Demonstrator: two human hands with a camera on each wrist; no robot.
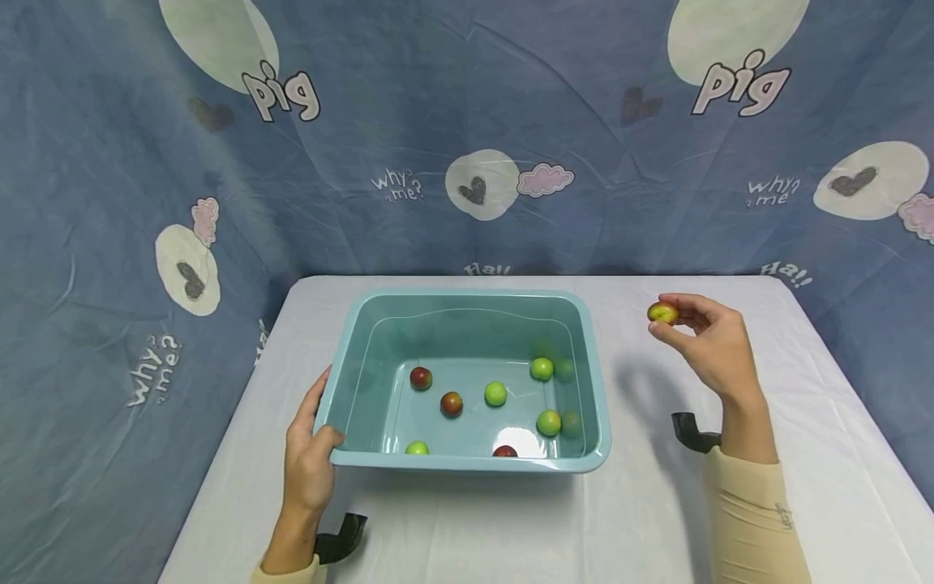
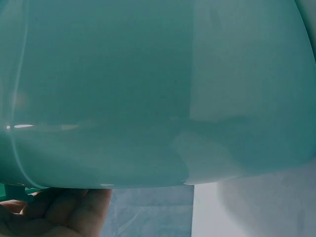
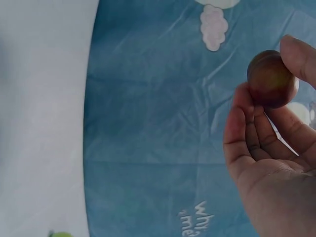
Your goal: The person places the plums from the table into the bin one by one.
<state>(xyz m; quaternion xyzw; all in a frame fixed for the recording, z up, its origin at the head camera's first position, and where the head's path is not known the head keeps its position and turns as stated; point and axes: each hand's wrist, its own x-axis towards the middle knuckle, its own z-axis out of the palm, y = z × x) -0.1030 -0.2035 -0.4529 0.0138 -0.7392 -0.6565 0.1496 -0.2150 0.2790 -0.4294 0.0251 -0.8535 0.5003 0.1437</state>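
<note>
A teal plastic basin [image 1: 467, 464] stands at the middle of the table, with several small round plums inside, some green [image 1: 495, 394] and some dark red [image 1: 452, 404]. At its left side my left hand [image 1: 310, 466] grips the rim, thumb over the edge; the left wrist view shows the basin's smooth wall [image 2: 123, 98] with curled fingers [image 2: 89, 212] below it. Off to the right of the basin, my right hand [image 1: 711, 341] holds up a red and yellow-green plum [image 1: 662, 314], pinched between thumb and fingertips. The right wrist view shows this plum [image 3: 271, 81] closely.
A white cloth covers the table [image 1: 467, 535]. Behind and at the sides hangs a blue printed curtain [image 1: 467, 97]. Black wrist mounts [image 1: 341, 538] show beside both forearms. Part of a green fruit [image 3: 61, 234] appears at the bottom edge of the right wrist view.
</note>
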